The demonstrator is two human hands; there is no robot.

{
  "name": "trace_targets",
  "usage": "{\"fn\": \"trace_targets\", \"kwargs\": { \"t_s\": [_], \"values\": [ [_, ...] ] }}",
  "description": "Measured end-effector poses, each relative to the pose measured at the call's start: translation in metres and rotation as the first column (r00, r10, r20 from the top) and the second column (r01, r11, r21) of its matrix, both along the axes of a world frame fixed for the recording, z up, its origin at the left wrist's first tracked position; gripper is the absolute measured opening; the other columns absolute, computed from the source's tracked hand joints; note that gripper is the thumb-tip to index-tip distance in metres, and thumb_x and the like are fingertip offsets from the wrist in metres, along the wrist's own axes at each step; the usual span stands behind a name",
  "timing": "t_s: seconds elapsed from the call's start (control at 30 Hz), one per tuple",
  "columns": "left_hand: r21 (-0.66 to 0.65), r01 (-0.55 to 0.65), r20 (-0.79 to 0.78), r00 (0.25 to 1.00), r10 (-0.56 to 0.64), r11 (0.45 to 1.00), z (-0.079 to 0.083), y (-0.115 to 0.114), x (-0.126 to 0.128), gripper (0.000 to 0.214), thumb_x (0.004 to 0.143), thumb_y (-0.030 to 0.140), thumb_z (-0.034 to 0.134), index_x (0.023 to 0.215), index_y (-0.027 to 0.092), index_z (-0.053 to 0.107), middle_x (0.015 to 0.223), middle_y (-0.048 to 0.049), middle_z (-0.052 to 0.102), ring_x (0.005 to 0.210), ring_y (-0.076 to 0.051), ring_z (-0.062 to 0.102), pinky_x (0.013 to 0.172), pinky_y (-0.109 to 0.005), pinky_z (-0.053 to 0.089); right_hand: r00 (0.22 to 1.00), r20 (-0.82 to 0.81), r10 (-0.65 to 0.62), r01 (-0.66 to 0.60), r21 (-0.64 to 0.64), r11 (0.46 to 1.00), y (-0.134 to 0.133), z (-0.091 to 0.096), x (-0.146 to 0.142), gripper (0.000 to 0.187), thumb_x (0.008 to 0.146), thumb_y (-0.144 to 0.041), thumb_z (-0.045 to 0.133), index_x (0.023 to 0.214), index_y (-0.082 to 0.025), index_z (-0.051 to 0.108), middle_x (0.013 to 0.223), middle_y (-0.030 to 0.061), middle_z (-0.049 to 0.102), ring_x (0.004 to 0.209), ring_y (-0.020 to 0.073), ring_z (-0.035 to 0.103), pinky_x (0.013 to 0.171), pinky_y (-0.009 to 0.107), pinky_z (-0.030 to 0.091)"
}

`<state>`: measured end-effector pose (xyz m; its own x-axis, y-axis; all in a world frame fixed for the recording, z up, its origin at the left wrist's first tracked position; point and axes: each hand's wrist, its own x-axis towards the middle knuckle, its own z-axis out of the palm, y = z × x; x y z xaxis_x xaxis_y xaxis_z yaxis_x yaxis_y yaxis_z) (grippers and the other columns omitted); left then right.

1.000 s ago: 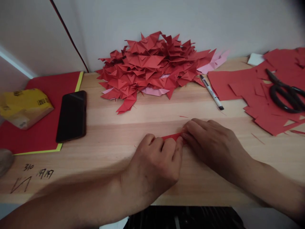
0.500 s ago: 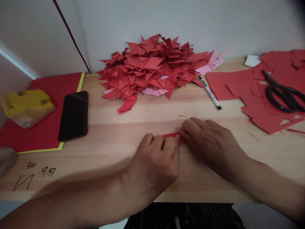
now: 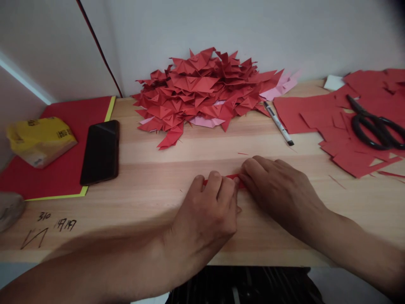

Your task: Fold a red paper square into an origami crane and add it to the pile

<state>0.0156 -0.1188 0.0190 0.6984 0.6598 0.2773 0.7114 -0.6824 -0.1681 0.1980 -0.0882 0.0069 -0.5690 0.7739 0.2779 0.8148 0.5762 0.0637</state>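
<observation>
Both my hands rest on the wooden table (image 3: 152, 177) and press on a small piece of red paper (image 3: 232, 177), of which only a thin strip shows between them. My left hand (image 3: 209, 211) has its fingers curled down onto the paper's left part. My right hand (image 3: 278, 190) covers the right part, its fingertips pinched against the paper. Most of the paper is hidden under the fingers.
A heap of folded red and pink paper shapes (image 3: 205, 88) lies at the back against the wall. A pen (image 3: 278, 123), red paper sheets (image 3: 316, 112) and black scissors (image 3: 375, 124) are at right. At left lie a black phone (image 3: 100, 152), a red folder (image 3: 63, 126) and a yellow packet (image 3: 39, 139).
My left hand's fingers have crept slightly forward over the red paper, covering more of it. My right hand has stayed where it was. The view has shifted a little.
</observation>
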Motion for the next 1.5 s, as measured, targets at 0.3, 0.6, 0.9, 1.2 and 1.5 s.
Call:
{"fn": "trace_targets", "kwargs": {
  "t_s": [0.3,0.6,0.9,1.2,1.5],
  "values": [
    [0.043,0.046,-0.038,0.998,-0.044,0.998,-0.008,-0.001,-0.002,0.040,0.099,0.030,0.042,0.123,0.006,0.062,0.131,-0.0127,0.062,0.120,-0.029,0.058,0.098,-0.045,0.048,0.995,0.019,-0.098,0.098,-0.022,0.995,0.001,0.000,-0.002,0.012,0.089,-0.011,0.048,0.082,-0.018,0.056,0.073,0.0042,0.060,0.067,0.0213,0.059,0.063,0.033,0.038],
    [0.020,0.054,-0.089,0.995,-0.052,0.998,-0.014,-0.003,-0.004,0.043,0.098,0.027,0.043,0.130,0.002,0.057,0.136,-0.0191,0.056,0.127,-0.031,0.053,0.108,-0.045,0.042,0.988,-0.122,0.098,-0.095,0.025,0.995,-0.022,0.003,0.001,0.038,0.096,-0.022,0.045,0.131,-0.009,0.050,0.131,0.0178,0.060,0.118,0.0261,0.057,0.093,0.040,0.046],
    [-0.086,-0.027,-0.051,0.998,0.023,0.996,-0.022,-0.008,-0.005,0.049,0.101,0.033,0.035,0.141,0.006,0.046,0.146,-0.0133,0.047,0.138,-0.028,0.041,0.114,-0.048,0.035,0.994,-0.096,0.056,-0.065,-0.096,0.993,-0.057,-0.021,-0.005,0.062,0.098,-0.035,0.038,0.149,-0.001,0.029,0.152,0.0215,0.038,0.143,0.0238,0.034,0.114,0.045,0.033],
    [-0.168,-0.189,-0.111,0.979,0.172,0.967,-0.016,-0.028,-0.023,0.050,0.102,0.033,0.028,0.144,0.011,0.042,0.153,-0.0113,0.038,0.144,-0.029,0.030,0.117,-0.053,0.026,0.999,-0.032,0.038,-0.040,-0.071,0.997,-0.058,-0.021,-0.003,0.063,0.099,-0.043,0.032,0.144,0.000,0.041,0.152,0.0212,0.038,0.140,0.0270,0.038,0.115,0.048,0.030],
    [-0.173,-0.152,-0.030,0.988,0.149,0.973,-0.024,-0.037,-0.009,0.054,0.100,0.022,0.027,0.153,0.010,0.023,0.160,-0.0090,0.022,0.149,-0.023,0.017,0.122,-0.045,0.018,0.999,-0.052,0.015,-0.023,-0.153,0.988,-0.057,-0.021,-0.004,0.064,0.099,-0.046,0.030,0.145,-0.003,0.042,0.152,0.0184,0.037,0.143,0.0262,0.034,0.116,0.048,0.029]
  ]
}}
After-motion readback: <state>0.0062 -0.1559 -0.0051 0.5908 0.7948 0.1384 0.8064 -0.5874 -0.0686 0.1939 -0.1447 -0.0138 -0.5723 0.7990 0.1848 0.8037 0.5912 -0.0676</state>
